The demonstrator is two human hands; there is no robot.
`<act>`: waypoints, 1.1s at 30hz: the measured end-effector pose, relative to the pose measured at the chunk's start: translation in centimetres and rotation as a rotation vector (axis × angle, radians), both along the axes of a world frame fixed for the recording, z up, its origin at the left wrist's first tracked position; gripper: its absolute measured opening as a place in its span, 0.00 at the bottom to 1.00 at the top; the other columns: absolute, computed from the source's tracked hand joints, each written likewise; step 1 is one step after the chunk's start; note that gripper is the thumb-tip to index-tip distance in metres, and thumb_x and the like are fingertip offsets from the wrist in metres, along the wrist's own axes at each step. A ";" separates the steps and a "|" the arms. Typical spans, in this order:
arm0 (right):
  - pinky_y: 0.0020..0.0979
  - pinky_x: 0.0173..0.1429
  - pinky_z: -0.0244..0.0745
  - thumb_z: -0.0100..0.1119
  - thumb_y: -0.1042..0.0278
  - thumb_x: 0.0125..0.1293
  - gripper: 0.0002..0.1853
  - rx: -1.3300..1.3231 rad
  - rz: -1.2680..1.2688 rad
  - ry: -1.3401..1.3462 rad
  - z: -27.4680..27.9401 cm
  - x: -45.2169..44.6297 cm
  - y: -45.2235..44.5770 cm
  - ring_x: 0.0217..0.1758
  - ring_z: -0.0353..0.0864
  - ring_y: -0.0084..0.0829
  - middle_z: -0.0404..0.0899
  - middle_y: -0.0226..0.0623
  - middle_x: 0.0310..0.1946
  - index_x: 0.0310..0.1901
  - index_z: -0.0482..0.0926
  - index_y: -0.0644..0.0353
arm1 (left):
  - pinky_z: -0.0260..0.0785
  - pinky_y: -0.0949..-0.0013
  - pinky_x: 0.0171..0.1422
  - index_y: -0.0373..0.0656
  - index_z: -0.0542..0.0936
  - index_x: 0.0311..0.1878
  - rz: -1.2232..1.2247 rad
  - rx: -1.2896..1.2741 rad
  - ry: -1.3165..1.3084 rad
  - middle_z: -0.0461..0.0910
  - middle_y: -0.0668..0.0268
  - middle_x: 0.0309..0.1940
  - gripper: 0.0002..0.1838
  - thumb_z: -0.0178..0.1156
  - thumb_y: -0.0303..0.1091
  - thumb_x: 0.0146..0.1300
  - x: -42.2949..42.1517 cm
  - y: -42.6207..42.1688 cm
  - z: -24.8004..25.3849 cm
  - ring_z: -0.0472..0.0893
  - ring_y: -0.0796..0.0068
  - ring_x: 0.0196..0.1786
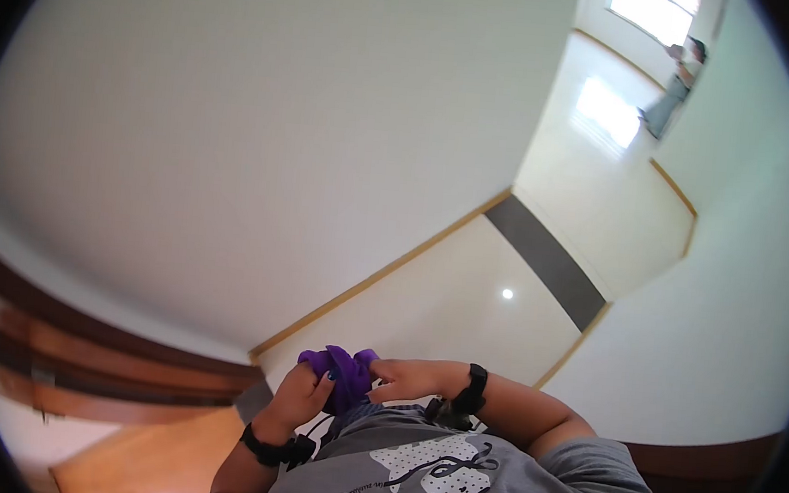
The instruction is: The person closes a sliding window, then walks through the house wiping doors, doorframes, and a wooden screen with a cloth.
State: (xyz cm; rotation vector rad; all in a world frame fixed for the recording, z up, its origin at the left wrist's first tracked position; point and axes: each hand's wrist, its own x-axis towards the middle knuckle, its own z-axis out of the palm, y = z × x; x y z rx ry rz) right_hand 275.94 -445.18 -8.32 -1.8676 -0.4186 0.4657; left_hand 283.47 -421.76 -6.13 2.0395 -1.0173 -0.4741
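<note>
A bunched purple cloth (340, 372) is held up in front of my waist, between my two hands. My left hand (297, 396) is closed on its left side, with the thumb pressed over the folds. At the cloth's right edge, my right hand (400, 379) pinches the fabric; some of its fingertips are hidden behind the folds. Each wrist has a black strap, the left strap (266, 448) and the right strap (473, 389).
A pale floor (447, 288) runs between white walls, crossed by a dark grey strip (551, 259). Far off at upper right, a person (674, 91) stands near a bright window (656, 9). Brown door frames (127, 341) and an orange-brown floor (146, 454) lie at lower left.
</note>
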 end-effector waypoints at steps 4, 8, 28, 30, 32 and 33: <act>0.39 0.44 0.73 0.63 0.45 0.61 0.28 -0.093 -0.276 0.012 0.0 3.1 -3.2 0.37 0.80 0.44 0.81 0.50 0.36 0.48 0.75 0.64 | 0.69 0.58 0.53 0.38 0.76 0.50 -0.230 0.047 -0.048 0.79 0.52 0.42 0.20 0.48 0.46 0.71 6.0 -5.9 1.3 0.78 0.49 0.46; 0.39 0.41 0.73 0.65 0.48 0.61 0.22 -0.073 -0.411 -0.051 0.2 8.0 -7.7 0.33 0.80 0.42 0.80 0.47 0.30 0.40 0.78 0.62 | 0.71 0.61 0.50 0.39 0.77 0.51 -0.302 -0.011 0.059 0.81 0.53 0.40 0.20 0.49 0.47 0.71 12.4 -11.1 1.1 0.80 0.52 0.43; 0.35 0.32 0.69 0.64 0.50 0.62 0.24 -0.152 -1.290 0.228 -3.9 -2.9 -43.0 0.24 0.72 0.35 0.74 0.44 0.21 0.24 0.75 0.66 | 0.71 0.60 0.47 0.39 0.78 0.51 -1.065 0.098 0.179 0.80 0.51 0.39 0.14 0.54 0.37 0.68 17.1 -59.5 -1.6 0.79 0.52 0.41; 0.34 0.29 0.65 0.65 0.53 0.62 0.21 -0.169 -1.350 0.113 -3.8 -4.1 -46.9 0.21 0.69 0.32 0.72 0.40 0.19 0.23 0.74 0.65 | 0.71 0.59 0.47 0.40 0.78 0.54 -1.106 0.106 0.210 0.80 0.50 0.40 0.16 0.55 0.36 0.66 15.8 -64.4 -0.5 0.79 0.50 0.41; 0.34 0.28 0.64 0.66 0.55 0.62 0.21 -0.158 -1.428 0.040 -3.0 -5.0 -50.1 0.21 0.67 0.31 0.69 0.39 0.18 0.23 0.74 0.65 | 0.71 0.58 0.47 0.40 0.78 0.53 -1.227 0.065 0.115 0.80 0.50 0.40 0.16 0.55 0.36 0.66 15.4 -69.1 -0.4 0.79 0.49 0.42; 0.34 0.29 0.64 0.66 0.55 0.62 0.21 -0.206 -1.460 -0.003 -2.2 -5.7 -51.9 0.22 0.67 0.31 0.69 0.39 0.19 0.23 0.74 0.65 | 0.71 0.57 0.48 0.40 0.78 0.53 -1.285 0.034 0.068 0.80 0.51 0.40 0.16 0.55 0.36 0.66 14.9 -72.0 -0.4 0.79 0.49 0.43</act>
